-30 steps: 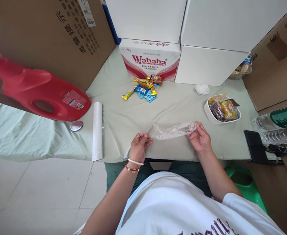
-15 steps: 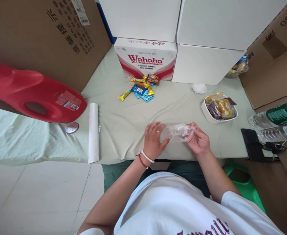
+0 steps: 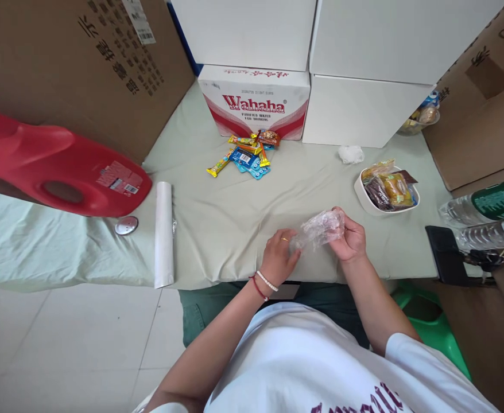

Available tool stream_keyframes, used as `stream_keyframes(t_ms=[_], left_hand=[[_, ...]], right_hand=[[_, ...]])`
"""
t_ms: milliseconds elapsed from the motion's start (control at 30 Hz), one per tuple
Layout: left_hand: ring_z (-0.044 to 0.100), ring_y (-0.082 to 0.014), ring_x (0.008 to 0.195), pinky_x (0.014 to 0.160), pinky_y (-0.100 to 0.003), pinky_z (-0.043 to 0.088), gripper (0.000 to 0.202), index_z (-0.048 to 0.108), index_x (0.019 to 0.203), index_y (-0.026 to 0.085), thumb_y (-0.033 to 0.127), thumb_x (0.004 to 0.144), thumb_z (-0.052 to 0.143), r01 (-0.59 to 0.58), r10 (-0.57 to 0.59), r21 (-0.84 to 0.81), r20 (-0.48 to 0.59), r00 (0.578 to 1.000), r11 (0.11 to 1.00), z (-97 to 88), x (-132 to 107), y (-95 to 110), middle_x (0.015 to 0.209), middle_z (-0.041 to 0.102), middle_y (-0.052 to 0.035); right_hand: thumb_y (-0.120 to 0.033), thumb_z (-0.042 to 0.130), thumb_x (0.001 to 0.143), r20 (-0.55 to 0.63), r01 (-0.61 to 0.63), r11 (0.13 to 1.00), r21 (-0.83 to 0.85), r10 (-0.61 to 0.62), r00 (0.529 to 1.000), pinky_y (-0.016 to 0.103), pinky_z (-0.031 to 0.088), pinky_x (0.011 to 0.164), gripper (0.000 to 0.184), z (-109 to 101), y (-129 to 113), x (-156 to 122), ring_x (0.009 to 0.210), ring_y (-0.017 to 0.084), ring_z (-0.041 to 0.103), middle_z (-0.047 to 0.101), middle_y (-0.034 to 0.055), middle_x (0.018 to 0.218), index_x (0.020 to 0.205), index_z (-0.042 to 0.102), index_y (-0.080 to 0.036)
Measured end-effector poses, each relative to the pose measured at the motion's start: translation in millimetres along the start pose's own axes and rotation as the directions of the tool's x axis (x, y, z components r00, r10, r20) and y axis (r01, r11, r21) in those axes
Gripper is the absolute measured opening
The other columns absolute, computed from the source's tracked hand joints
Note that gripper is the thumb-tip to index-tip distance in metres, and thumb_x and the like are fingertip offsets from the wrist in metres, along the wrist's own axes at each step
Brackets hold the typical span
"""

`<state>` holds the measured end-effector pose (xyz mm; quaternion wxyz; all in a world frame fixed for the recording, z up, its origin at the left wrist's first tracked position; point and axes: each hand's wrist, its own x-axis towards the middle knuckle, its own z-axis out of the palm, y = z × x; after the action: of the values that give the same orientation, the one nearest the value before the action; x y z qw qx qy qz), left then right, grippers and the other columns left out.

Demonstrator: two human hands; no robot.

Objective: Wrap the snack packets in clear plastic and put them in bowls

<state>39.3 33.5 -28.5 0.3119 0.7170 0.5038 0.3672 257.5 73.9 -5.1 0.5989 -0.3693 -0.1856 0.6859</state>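
Observation:
A crumpled clear plastic bag is bunched between my two hands above the pale green cloth. My right hand is closed around its right end. My left hand, with a ring and bead bracelets at the wrist, pinches the bag's left end. Just beyond my right hand sits a white bowl filled with wrapped snacks. A white roll of bags lies to the left on the cloth.
Loose snack packets lie before a Wahaha box. A red jug and a metal lid are at left, water bottles and a black phone at right. Cardboard and white boxes ring the cloth.
The bag was stretched out between my hands; my left hand moved right and the bag is now scrunched into a small bundle against my right hand.

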Motion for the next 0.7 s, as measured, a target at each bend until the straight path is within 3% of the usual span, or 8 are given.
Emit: stream_keyframes(t_ms=[67, 167, 300, 400, 533, 633, 700], left_hand=[[0.069, -0.0226, 0.094, 0.085, -0.038, 0.054, 0.012, 0.067, 0.099, 0.023, 0.032, 0.093, 0.061, 0.070, -0.070, -0.012, 0.006, 0.997, 0.997, 0.6, 0, -6, 0.098, 0.072, -0.0072], [0.066, -0.0186, 0.080, 0.076, -0.032, 0.052, 0.013, 0.065, 0.086, 0.024, 0.034, 0.094, 0.062, 0.132, -0.135, -0.041, -0.105, 0.985, 0.990, -4.5, 1, -14, 0.087, 0.068, -0.0036], [0.064, -0.0195, 0.082, 0.076, -0.032, 0.050, 0.017, 0.061, 0.081, 0.024, 0.036, 0.093, 0.064, 0.111, -0.095, 0.045, -0.262, 0.960, 0.993, -5.5, -3, -13, 0.086, 0.066, -0.0037], [0.063, -0.0205, 0.084, 0.078, -0.034, 0.049, 0.021, 0.060, 0.079, 0.024, 0.037, 0.095, 0.062, 0.078, -0.033, 0.135, -0.309, 0.950, 0.988, 0.0, -7, -7, 0.086, 0.065, -0.0048], [0.062, -0.0205, 0.085, 0.079, -0.035, 0.049, 0.023, 0.059, 0.078, 0.024, 0.038, 0.097, 0.059, 0.052, -0.014, 0.118, -0.303, 0.953, 0.992, 1.9, -13, -2, 0.085, 0.065, -0.0057], [0.061, -0.0181, 0.080, 0.076, -0.032, 0.050, 0.023, 0.058, 0.081, 0.024, 0.042, 0.094, 0.062, 0.169, -0.200, -0.127, -0.299, 0.933, 0.977, -4.5, -14, -5, 0.083, 0.064, -0.0034], [0.062, -0.0158, 0.074, 0.071, -0.030, 0.051, 0.025, 0.055, 0.082, 0.024, 0.045, 0.090, 0.064, 0.306, -0.422, -0.383, -0.269, 0.866, 0.872, -11.3, -13, -10, 0.080, 0.063, -0.0005]], right_hand=[[-0.031, 0.075, 0.082, -0.046, 0.052, 0.999, -0.013, -0.052, 0.998, 0.028, 0.058, 0.068, 0.013, 0, -4, 3, 0.075, 0.015, 0.066, 0.069, -0.0014, 0.080, 0.090, 0.065, -0.026], [-0.037, 0.080, 0.081, -0.128, 0.081, 0.996, -0.042, -0.086, 0.988, 0.032, 0.061, 0.083, 0.023, 1, -10, 2, 0.088, 0.016, 0.068, 0.071, -0.0005, 0.092, 0.095, 0.066, -0.027], [-0.060, 0.080, 0.079, -0.291, 0.093, 0.951, -0.293, -0.182, 0.939, 0.025, 0.058, 0.066, 0.041, 13, 7, -14, 0.082, 0.014, 0.063, 0.067, 0.0005, 0.098, 0.096, 0.062, -0.026], [-0.064, 0.078, 0.077, -0.284, 0.074, 0.862, -0.502, -0.245, 0.927, 0.025, 0.055, 0.060, 0.049, 29, 37, -29, 0.090, 0.017, 0.062, 0.064, 0.0032, 0.107, 0.105, 0.060, -0.028], [-0.053, 0.084, 0.070, -0.167, 0.003, 0.789, -0.614, -0.133, 0.977, 0.029, 0.056, 0.067, 0.053, 44, 67, -33, 0.088, 0.019, 0.062, 0.066, 0.0030, 0.097, 0.108, 0.058, -0.026], [-0.050, 0.078, 0.075, -0.099, -0.004, 0.797, -0.604, -0.070, 0.993, 0.029, 0.053, 0.066, 0.037, 42, 69, -25, 0.075, 0.017, 0.060, 0.065, 0.0007, 0.083, 0.094, 0.062, -0.024], [-0.051, 0.077, 0.075, -0.115, -0.015, 0.806, -0.591, -0.066, 0.991, 0.029, 0.052, 0.064, 0.034, 37, 64, -20, 0.072, 0.017, 0.059, 0.065, 0.0003, 0.079, 0.090, 0.065, -0.023]])
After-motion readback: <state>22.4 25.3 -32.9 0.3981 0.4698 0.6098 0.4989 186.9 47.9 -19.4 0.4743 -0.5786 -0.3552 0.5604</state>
